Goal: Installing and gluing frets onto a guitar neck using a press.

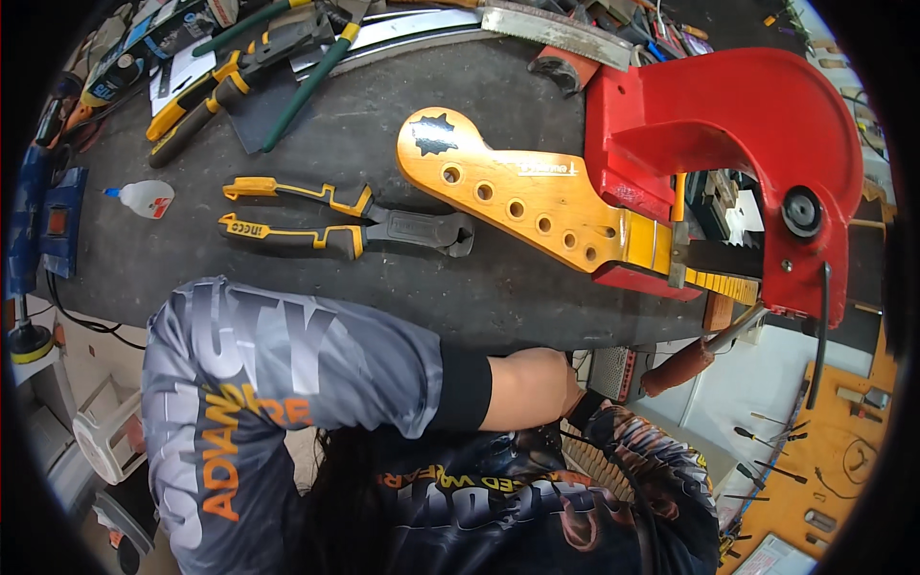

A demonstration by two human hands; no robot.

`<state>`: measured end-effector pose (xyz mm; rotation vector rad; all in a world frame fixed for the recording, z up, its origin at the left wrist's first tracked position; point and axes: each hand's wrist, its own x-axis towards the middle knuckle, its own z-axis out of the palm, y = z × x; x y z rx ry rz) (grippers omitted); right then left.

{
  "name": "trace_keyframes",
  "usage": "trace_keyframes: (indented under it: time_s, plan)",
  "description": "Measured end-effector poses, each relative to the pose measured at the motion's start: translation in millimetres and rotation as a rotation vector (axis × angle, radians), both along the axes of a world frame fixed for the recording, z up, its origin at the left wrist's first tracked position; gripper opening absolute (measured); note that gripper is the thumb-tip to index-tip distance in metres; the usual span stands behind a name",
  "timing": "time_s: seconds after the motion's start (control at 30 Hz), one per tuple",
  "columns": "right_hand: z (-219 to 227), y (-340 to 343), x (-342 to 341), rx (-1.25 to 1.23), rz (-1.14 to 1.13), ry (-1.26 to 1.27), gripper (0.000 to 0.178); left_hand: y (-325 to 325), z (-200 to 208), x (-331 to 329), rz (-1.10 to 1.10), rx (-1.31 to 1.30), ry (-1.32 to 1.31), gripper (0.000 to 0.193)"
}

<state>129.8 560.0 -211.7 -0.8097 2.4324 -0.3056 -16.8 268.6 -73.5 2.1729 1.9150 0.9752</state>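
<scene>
My left arm crosses in front of my body in a grey printed sleeve with a black cuff. My left hand (537,383) meets the dark cuff of my right sleeve at the bench's front edge. Its fingers are hidden. My right hand is hidden around that same place, below the bench edge. Beyond them lies a wooden guitar neck (508,192), its headstock pointing left with several tuner holes. Its fretboard end runs under a big red C-shaped press (728,105). Left of the headstock rest end-cutting pliers (422,230) with yellow-and-black handles. Neither hand touches these tools.
A small white bottle (149,198) with a blue tip lies at left. More pliers (278,48) and a saw blade (556,32) are piled at the back. A reddish-brown grip (680,372) sticks out at the right front edge. A white stool (103,431) stands at lower left.
</scene>
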Motion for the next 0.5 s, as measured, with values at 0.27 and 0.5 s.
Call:
trace_keyframes:
  time_s: [0.27,0.5]
  plan:
    - [-9.5,3.3,5.8,0.032,-0.019,-0.036,0.065,16.7,11.8,2.3,-0.278,-0.532,0.182,0.017]
    - [-13.3,4.0,8.1,0.038,-0.017,-0.047,0.069,9.1,21.1,-1.6,-0.279,-0.531,0.211,0.019]
